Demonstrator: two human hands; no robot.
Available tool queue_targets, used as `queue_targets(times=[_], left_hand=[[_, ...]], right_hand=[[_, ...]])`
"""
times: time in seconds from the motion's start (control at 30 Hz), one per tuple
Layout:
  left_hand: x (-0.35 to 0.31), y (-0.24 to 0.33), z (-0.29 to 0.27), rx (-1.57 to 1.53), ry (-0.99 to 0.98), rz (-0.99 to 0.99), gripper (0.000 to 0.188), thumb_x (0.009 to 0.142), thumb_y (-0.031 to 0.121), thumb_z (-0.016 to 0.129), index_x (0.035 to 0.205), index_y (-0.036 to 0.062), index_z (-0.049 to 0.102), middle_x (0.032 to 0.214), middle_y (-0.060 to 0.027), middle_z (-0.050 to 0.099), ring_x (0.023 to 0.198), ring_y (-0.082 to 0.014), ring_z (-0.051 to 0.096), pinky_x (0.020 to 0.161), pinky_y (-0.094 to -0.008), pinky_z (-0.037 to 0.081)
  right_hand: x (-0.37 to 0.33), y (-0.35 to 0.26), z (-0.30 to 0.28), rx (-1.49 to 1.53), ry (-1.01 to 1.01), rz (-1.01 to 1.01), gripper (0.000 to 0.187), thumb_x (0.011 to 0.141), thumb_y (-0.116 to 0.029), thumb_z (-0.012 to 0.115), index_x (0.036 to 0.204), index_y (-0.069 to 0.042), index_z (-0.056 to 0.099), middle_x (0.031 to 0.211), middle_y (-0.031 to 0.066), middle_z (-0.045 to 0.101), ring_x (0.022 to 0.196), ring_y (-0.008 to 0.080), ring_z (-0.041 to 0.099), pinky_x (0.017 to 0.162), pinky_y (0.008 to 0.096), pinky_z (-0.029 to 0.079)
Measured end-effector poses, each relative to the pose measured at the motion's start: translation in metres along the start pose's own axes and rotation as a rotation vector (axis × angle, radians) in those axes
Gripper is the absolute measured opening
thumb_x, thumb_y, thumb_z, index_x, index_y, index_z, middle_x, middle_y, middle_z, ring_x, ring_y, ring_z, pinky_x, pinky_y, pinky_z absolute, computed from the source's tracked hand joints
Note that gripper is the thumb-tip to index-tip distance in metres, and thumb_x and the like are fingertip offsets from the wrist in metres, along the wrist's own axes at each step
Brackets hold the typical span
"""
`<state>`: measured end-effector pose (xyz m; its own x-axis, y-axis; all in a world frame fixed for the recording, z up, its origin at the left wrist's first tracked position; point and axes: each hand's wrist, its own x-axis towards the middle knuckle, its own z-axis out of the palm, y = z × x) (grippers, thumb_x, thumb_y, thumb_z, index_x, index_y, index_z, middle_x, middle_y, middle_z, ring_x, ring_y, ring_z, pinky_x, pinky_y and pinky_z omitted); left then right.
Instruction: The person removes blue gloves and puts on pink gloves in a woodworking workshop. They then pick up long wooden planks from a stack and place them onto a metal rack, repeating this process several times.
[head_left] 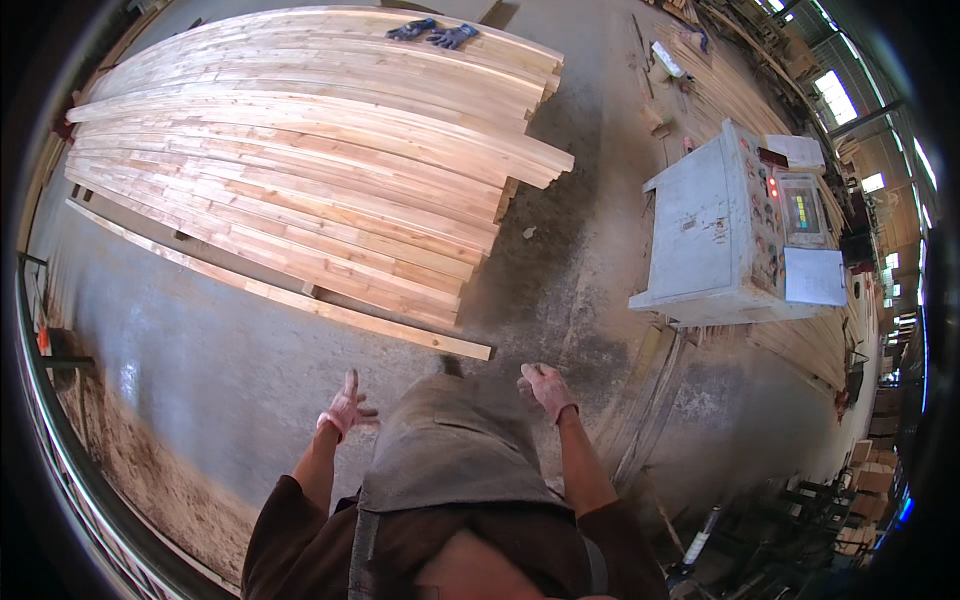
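My left hand (pixel 348 407), in a thin pale glove, hangs in the air left of my grey apron (pixel 450 440). Its fingers are spread and hold nothing. On the apron's other side my right hand (pixel 547 391), gloved alike, has its fingers curled in, with nothing visible in them. Both hands are apart from the wood. Ahead lies a wide, low stack of long light-wood boards (pixel 330 190), their right ends uneven. One separate board (pixel 390 328) lies along the stack's near side, its right end closest to my hands.
Dark blue work gloves (pixel 453 37) lie on the stack's far edge. To the right stands a white control cabinet (pixel 695 225) with buttons, red lights and a screen. More timber strips (pixel 810 345) lie beyond it. A metal rail (pixel 60 460) curves along the left. The concrete floor (pixel 230 330) is dusty.
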<state>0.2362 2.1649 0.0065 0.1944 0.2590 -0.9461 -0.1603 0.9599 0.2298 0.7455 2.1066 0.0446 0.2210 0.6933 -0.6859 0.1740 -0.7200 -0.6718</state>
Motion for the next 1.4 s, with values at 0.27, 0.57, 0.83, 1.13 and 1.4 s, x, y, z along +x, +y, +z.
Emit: queue_targets(times=[0.27, 0.57, 0.83, 1.13, 1.4], left_hand=[[0.077, 0.17, 0.22, -0.098, -0.207, 0.226, 0.11, 0.094, 0.084, 0.042, 0.169, 0.0122, 0.004, 0.165, -0.0281, 0.03, 0.136, -0.0519, 0.051, 0.104, -0.0615, 0.052], [0.258, 0.321, 0.544, -0.177, -0.3, 0.236, 0.062, 0.105, 0.046, 0.061, 0.15, 0.0045, 0.047, 0.134, -0.0141, 0.062, 0.112, -0.0236, 0.067, 0.094, -0.0387, 0.059], [0.348, 0.44, 0.698, 0.116, -0.132, 0.285, 0.07, 0.098, 0.044, 0.074, 0.147, -0.0001, 0.049, 0.133, -0.0136, 0.068, 0.125, -0.0218, 0.06, 0.106, -0.0344, 0.048], [0.396, 0.41, 0.712, -0.295, -0.101, 0.144, 0.037, 0.101, 0.022, 0.068, 0.134, 0.0066, 0.07, 0.124, -0.0033, 0.074, 0.114, -0.0112, 0.066, 0.098, -0.0307, 0.052], [0.411, 0.344, 0.692, 0.003, -0.327, 0.771, 0.04, 0.097, 0.004, 0.062, 0.136, 0.0004, 0.066, 0.137, -0.0022, 0.068, 0.123, -0.0116, 0.064, 0.103, -0.0286, 0.051]], right_hand=[[0.211, -0.135, -0.205, 0.252, 0.055, 0.311, 0.032, 0.099, -0.049, 0.066, 0.095, -0.016, 0.065, 0.078, 0.0019, 0.069, 0.063, 0.0187, 0.067, 0.055, 0.0365, 0.055], [0.632, -0.334, -0.37, -0.115, 0.01, 0.069, 0.039, 0.102, -0.051, 0.062, 0.11, -0.012, 0.065, 0.083, 0.0067, 0.071, 0.066, 0.0198, 0.069, 0.054, 0.0336, 0.054], [0.881, -0.232, -0.245, -1.402, -0.584, -0.744, 0.041, 0.106, -0.035, 0.047, 0.134, -0.012, 0.067, 0.128, 0.0209, 0.07, 0.117, 0.042, 0.067, 0.095, 0.0522, 0.055], [0.836, -0.194, -0.189, -1.091, -0.574, -0.255, 0.044, 0.105, -0.042, 0.054, 0.138, -0.015, 0.064, 0.14, 0.0179, 0.063, 0.131, 0.0367, 0.058, 0.111, 0.0453, 0.045], [0.795, -0.244, -0.215, -1.031, -0.567, -0.286, 0.045, 0.103, -0.041, 0.056, 0.139, -0.015, 0.064, 0.141, 0.0176, 0.063, 0.131, 0.0361, 0.058, 0.111, 0.0446, 0.045]])
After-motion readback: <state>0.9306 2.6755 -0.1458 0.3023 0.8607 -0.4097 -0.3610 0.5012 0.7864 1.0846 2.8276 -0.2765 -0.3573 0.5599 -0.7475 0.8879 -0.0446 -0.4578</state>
